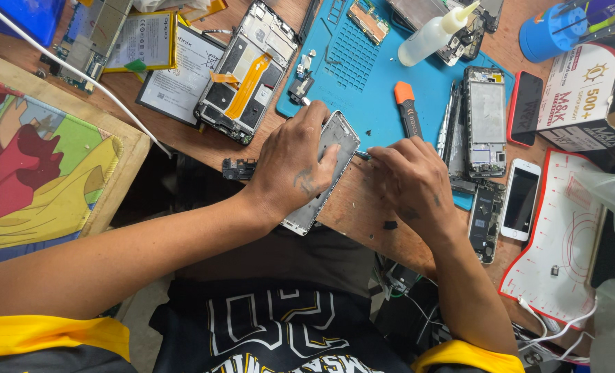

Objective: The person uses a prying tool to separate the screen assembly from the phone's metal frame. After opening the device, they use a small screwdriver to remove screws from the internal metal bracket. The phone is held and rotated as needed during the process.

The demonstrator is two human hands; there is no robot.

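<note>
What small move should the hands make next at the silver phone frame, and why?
Probably ease the thin metal tool a little further along the edge of the silver rectangular phone frame. The left hand grips the frame at the desk edge, and the right hand holds the tool tip against its side.

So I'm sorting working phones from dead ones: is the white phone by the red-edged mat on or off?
Apparently off: the white phone lies face up with a dark, blank screen beside the red-edged mat; asleep or dead, cannot tell.
</note>
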